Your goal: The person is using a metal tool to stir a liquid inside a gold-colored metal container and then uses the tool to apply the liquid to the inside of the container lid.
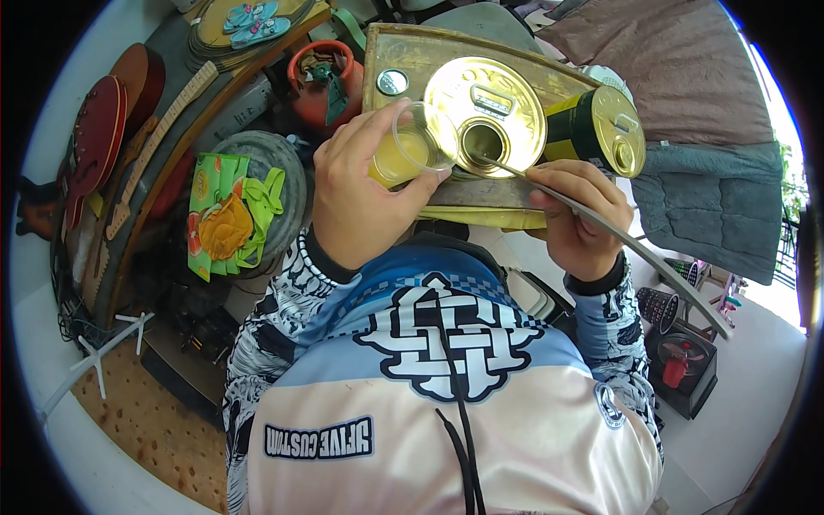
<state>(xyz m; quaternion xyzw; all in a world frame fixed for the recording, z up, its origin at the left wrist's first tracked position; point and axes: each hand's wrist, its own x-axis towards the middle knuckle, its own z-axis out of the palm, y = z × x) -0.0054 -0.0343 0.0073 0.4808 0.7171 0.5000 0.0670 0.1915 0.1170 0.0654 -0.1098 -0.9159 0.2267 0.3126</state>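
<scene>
At the frame's upper centre, the left hand grips a cup of yellow liquid while the right hand grasps a stick reaching into a can.

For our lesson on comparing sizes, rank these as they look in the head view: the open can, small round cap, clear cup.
1. Open can
2. Clear cup
3. Small round cap
</scene>
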